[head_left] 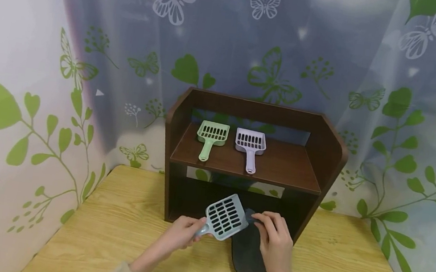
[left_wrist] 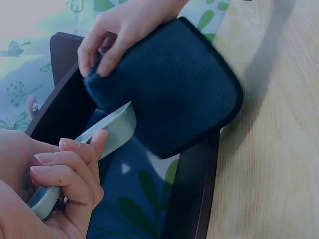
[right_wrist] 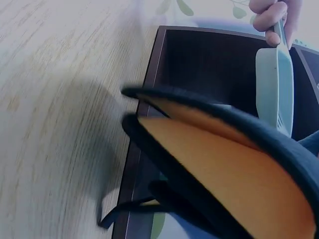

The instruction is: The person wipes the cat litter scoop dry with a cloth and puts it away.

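Note:
My left hand (head_left: 182, 235) grips the handle of a pale blue-grey slotted litter scoop (head_left: 226, 218), its slotted face toward the head camera. My right hand (head_left: 276, 246) pinches a corner of a flat black pouch (head_left: 249, 254), which hangs below the fingers in front of the shelf. In the right wrist view the pouch gapes, showing an orange lining (right_wrist: 219, 159) and a dark strap (right_wrist: 132, 209) at one side. Close to the pinched corner is the far edge of the scoop; whether they touch I cannot tell.
A dark brown two-tier shelf (head_left: 246, 175) stands against a leaf-and-butterfly curtain (head_left: 228, 43). On its upper board lie a green litter scoop (head_left: 213, 137) and a lilac litter scoop (head_left: 251, 145), handles toward me. Beneath is a wood-grain table (head_left: 110, 227).

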### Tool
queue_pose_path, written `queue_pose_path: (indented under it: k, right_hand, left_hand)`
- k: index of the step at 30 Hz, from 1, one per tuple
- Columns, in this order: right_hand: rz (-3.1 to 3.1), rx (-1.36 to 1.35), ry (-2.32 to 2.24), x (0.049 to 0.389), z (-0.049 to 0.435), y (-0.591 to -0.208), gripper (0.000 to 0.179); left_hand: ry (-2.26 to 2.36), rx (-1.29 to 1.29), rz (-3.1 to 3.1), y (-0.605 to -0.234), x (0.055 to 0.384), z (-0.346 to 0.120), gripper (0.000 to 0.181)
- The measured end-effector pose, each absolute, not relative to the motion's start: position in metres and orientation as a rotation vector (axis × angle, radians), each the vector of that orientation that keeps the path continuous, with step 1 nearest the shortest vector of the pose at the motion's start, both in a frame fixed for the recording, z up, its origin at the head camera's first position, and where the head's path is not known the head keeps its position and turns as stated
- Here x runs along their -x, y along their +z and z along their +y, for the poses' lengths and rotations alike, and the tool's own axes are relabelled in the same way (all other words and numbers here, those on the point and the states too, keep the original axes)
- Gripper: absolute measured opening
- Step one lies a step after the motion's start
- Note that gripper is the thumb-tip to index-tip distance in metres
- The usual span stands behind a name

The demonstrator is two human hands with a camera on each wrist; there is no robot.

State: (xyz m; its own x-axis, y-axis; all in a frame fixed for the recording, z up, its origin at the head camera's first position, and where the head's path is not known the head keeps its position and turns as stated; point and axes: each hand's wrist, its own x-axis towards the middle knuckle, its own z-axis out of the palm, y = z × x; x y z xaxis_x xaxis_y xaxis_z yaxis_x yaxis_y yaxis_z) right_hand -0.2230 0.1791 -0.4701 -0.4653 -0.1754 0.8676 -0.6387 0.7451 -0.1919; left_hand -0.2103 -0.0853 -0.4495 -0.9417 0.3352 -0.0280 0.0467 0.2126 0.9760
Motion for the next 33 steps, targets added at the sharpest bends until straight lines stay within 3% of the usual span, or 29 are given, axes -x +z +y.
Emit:
queue_pose_path:
  k: [1,4,8,11,13,26,33]
  right_hand:
    - [-2.01,-0.639,0.624,0.223,0.178,-0.47,0.01]
    - [-2.026,-0.736,0.554,0.221,0.176,-0.472,0.023]
    - [-2.062,-0.81,0.436,0.219,0.17,-0.478,0.011]
    - [-2.079,-0.788,0.375,0.219,0.167,-0.48,0.035]
    - [-2.082,-0.749,0.351,0.219,0.165,-0.48,0.039]
    - [-2.03,-0.555,0.409,0.235,0.157,-0.464,0.032]
    - [-2.084,-0.598,0.311,0.235,0.156,-0.464,0.033]
  left_hand:
    - [1.807,-0.36,2.249,-0.449,0.21,-0.084,0.044]
    - [1.835,-0.373,2.237,-0.449,0.207,-0.079,0.044]
    - [1.852,-0.398,2.239,-0.445,0.203,-0.071,0.043]
    - [1.835,-0.417,2.267,-0.443,0.201,-0.065,0.042]
    - [1.821,-0.43,2.286,-0.442,0.2,-0.063,0.042]
    - [1.765,-0.46,2.2,-0.45,0.201,-0.059,0.042]
    - [1.808,-0.436,2.229,-0.459,0.204,-0.063,0.041]
